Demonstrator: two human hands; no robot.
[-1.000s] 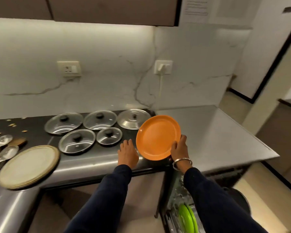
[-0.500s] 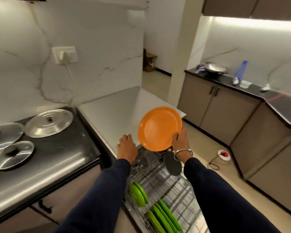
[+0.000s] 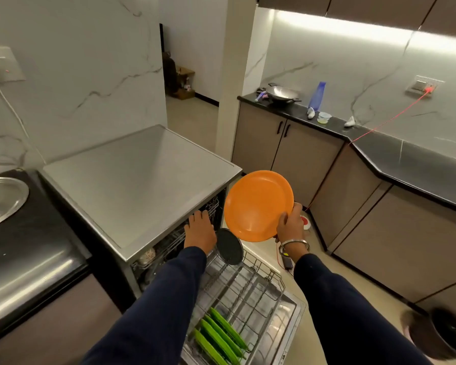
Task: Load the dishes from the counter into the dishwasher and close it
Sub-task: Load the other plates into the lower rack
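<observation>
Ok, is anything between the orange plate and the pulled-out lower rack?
Nothing visible blocks it. The right hand holds the orange plate above and beyond the lower rack. A dark round dish stands at the rack's far end, green plates at its near end; the tines between look free.

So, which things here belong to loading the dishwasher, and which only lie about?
Part of the job:
- round orange plastic plate, held by the right hand
- pulled-out wire dishwasher rack
- upright green plates in that rack
- dark round lid standing in the rack
- left hand

Lying about:
- steel wok on the far black counter
- blue plastic bottle
- small lidded tub
</observation>
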